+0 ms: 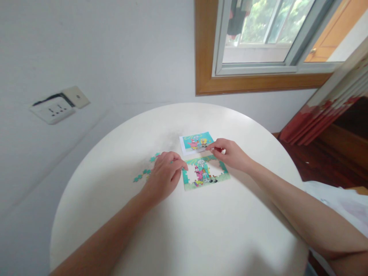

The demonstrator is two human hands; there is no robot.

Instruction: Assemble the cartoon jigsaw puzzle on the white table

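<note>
A partly assembled jigsaw puzzle point(205, 170) with cartoon figures lies on a round white table point(207, 226). Gaps show in it to the left and right of the middle figures. My left hand point(168, 172) is at its left edge, fingers curled together and fingertips by the border; whatever they hold is hidden. Behind the puzzle is a printed card point(188, 140) with a similar cartoon scene. Over that card's near right corner, my right hand point(228, 153) has thumb and forefinger in a pinch; anything between them is too small to name. Loose puzzle pieces point(139, 177) lie left of my left hand, partly covered by it.
A white wall with a socket point(54, 109) borders the table's far left side. Beyond the table is a wood-framed window point(253, 82). A red and white curtain point(304, 124) hangs at the right, and a white plastic-looking sheet point(339, 203) lies beside the table.
</note>
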